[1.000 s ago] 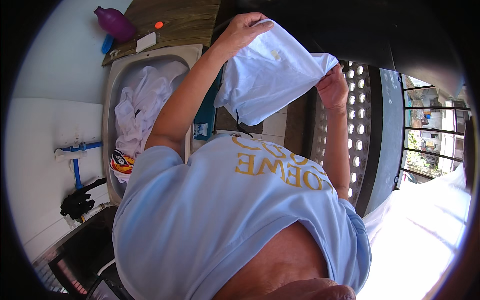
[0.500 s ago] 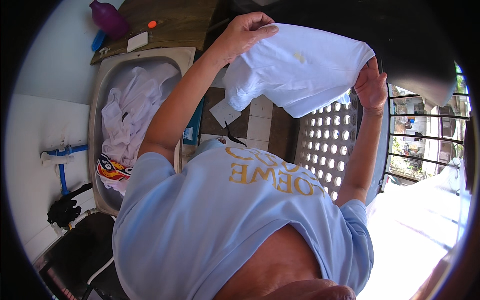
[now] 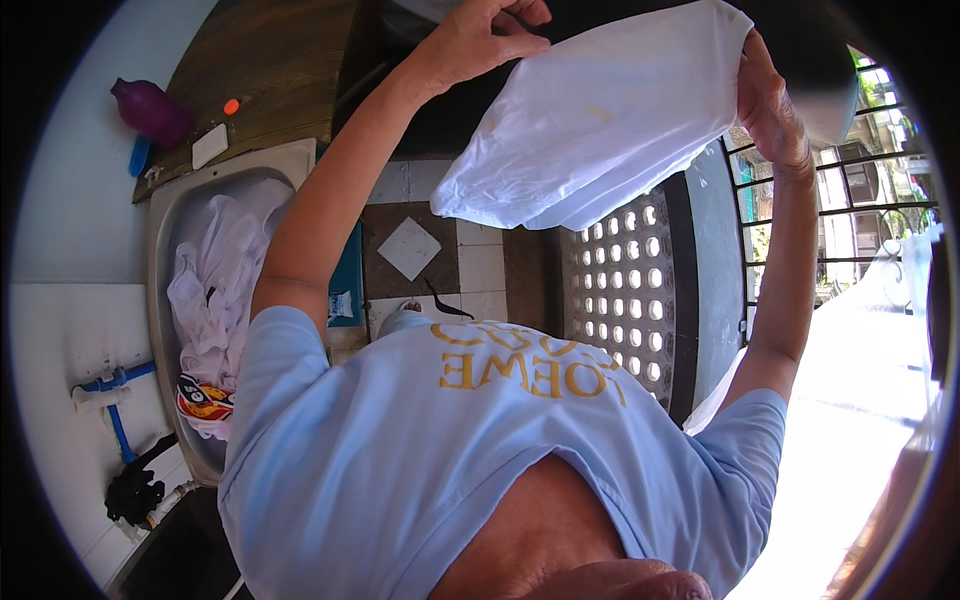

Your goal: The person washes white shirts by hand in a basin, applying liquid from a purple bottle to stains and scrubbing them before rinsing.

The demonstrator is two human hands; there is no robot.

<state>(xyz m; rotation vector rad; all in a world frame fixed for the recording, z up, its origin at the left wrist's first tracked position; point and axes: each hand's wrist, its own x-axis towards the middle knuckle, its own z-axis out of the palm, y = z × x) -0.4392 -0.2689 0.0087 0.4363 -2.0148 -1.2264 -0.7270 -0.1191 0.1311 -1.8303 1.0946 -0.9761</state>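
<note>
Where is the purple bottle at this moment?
In the head view the purple bottle lies at the upper left, on the wooden shelf above the sink full of white laundry.

Strong daylight is coming in from the right of the frame, blowing the lower right out to white glare. The white cloth (image 3: 600, 120) at top centre is glowing, lit from behind. Upper centre is sitting in deep shadow. Fisheye is bending edges toward the black rim; focus is holding sharp.
</note>
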